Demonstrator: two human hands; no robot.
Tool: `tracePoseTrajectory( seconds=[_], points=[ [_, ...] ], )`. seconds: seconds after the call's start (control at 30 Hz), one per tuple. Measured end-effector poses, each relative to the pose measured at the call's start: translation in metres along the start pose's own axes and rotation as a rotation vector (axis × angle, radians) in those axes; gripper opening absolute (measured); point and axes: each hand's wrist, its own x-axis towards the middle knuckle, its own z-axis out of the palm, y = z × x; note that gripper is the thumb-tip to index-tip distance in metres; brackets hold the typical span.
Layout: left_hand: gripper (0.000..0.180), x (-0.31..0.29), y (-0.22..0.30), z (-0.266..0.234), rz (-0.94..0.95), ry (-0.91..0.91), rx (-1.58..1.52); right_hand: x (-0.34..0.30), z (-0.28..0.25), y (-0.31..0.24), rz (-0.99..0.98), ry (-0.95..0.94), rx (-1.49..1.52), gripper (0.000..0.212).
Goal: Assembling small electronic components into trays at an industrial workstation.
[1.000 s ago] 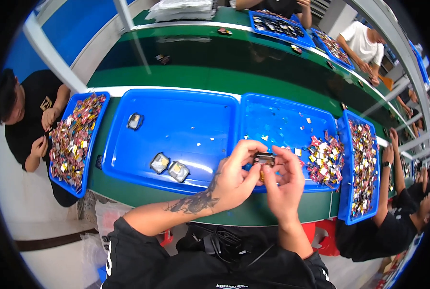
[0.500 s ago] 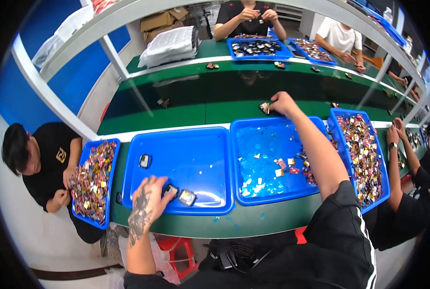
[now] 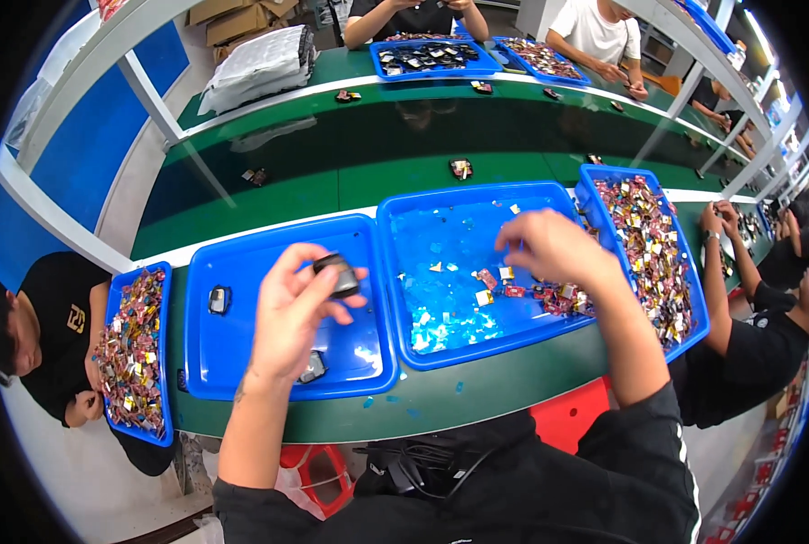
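My left hand [image 3: 286, 313] is raised over the left blue tray [image 3: 241, 385], pinching a small black rectangular case [image 3: 335, 274] between thumb and fingers. In that tray lie a black piece with a pale face [image 3: 219, 300] and a similar one [image 3: 313, 367] beside my left wrist. My right hand [image 3: 558, 249] hovers above the right blue tray [image 3: 422, 360], fingers curled downward and a little apart, with nothing visible in them. Below it are small reddish and white wired parts [image 3: 558, 297]. A small assembled part [image 3: 460, 169] lies on the green belt beyond.
A blue tray heaped with small parts [image 3: 644, 245] stands at the right, another [image 3: 137, 354] at the left. White frame posts [image 3: 146, 95] rise beside the belt [image 3: 368, 186]. Co-workers sit on both sides and across. A red stool [image 3: 572, 412] is below the table edge.
My left hand has lifted the black case out of the left tray. The right hand has drawn back from the belt to over the right tray, leaving a part on the belt. The view has shifted.
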Motion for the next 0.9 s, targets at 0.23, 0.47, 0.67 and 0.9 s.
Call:
tracePoseTrajectory(
  seconds=[0.23, 0.47, 0.67, 0.9],
  points=[
    [0.038, 0.013, -0.025, 0.044, -0.101, -0.285, -0.007, -0.037, 0.043, -0.001, -0.214, 0.225, 0.113, 0.012],
    [0.03, -0.001, -0.03, 0.054, 0.193, -0.289, 0.555, -0.046, 0.041, -0.055, 0.001, 0.413, 0.676, 0.005],
    [0.018, -0.009, -0.028, 0.058, 0.337, -0.314, 0.532, -0.043, 0.048, -0.081, 0.033, 0.304, 1.164, 0.01],
    [0.013, -0.013, -0.033, 0.053, 0.285, -0.261, 0.515, -0.042, 0.047, -0.085, 0.109, 0.181, 1.309, 0.01]
  ],
)
